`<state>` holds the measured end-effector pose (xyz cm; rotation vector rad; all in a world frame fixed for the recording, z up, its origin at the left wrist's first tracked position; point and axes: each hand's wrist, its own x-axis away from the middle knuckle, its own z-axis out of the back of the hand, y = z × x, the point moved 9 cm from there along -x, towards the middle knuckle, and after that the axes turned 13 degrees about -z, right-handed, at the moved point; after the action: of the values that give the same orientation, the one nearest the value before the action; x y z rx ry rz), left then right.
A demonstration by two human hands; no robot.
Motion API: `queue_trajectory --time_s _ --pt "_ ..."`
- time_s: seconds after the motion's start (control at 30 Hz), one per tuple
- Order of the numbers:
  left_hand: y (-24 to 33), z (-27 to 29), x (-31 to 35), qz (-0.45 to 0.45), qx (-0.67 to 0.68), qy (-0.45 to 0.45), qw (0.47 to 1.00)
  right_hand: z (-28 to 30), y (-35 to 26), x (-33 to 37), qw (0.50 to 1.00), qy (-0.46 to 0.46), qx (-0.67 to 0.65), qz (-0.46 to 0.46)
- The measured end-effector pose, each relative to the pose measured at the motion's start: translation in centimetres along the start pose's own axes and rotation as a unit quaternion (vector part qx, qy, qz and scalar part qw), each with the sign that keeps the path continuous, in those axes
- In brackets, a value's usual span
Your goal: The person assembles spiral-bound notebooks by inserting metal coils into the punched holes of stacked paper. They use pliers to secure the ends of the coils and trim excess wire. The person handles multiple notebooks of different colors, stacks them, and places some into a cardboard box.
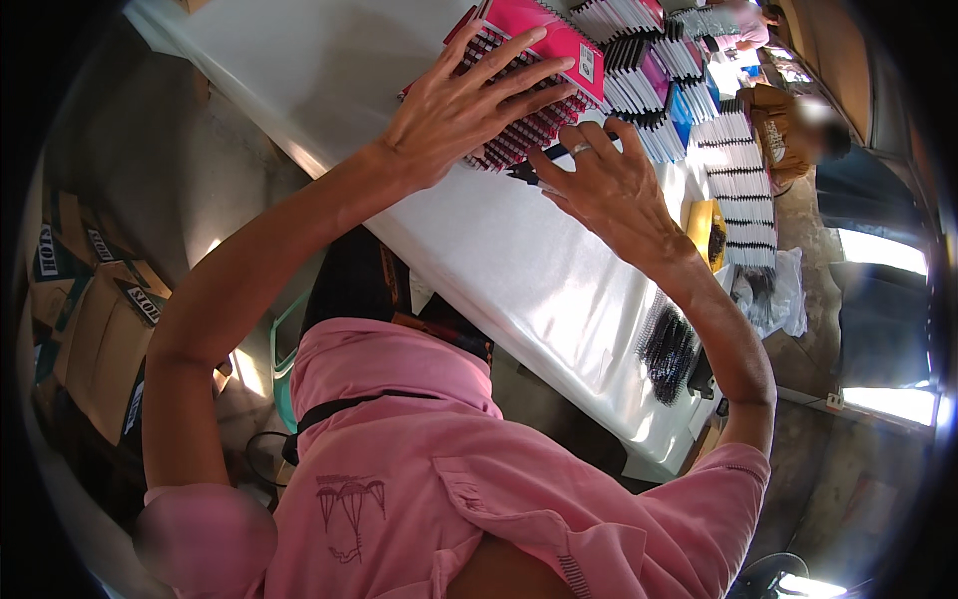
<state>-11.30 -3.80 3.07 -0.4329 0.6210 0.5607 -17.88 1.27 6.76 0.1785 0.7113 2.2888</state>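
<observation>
A stack of spiral notebooks (589, 75) with a bright pink cover on top lies at the far middle of the table, its wire spines toward me. My left hand (479, 95) rests on the stack with its fingers spread over the cover and the wire edges. Just right of it, my right hand (609, 180) is closed around dark-handled pliers (523, 174). Their tip points at the lower corner of the notebooks' spines. Fingers hide part of the handles, and whether the jaws touch a wire cannot be seen.
A white-covered table (499, 245) runs diagonally under the work. Stacks of bound books (733, 180) line its right side, near a yellow box (705, 225). Black wire coils (667, 349) lie near the right edge. Cardboard boxes (100, 319) stand at left; a person in brown (778, 125) is at far right.
</observation>
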Motion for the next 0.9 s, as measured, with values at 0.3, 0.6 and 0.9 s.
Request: queue_trajectory --time_s 0.3,0.6,0.9 --pt "0.0 -0.8 0.2 0.004 0.005 0.023 1.0 -2.5 -1.3 0.5 0.995 -0.084 0.051 0.007" --pt "0.3 -1.1 0.9 0.004 0.014 0.019 1.0 -0.7 -1.4 -0.5 0.998 -0.027 0.044 0.035" --pt "0.1 -1.6 1.0 0.014 0.009 0.023 1.0 -4.7 -2.5 -0.4 0.97 -0.233 0.038 -0.049"
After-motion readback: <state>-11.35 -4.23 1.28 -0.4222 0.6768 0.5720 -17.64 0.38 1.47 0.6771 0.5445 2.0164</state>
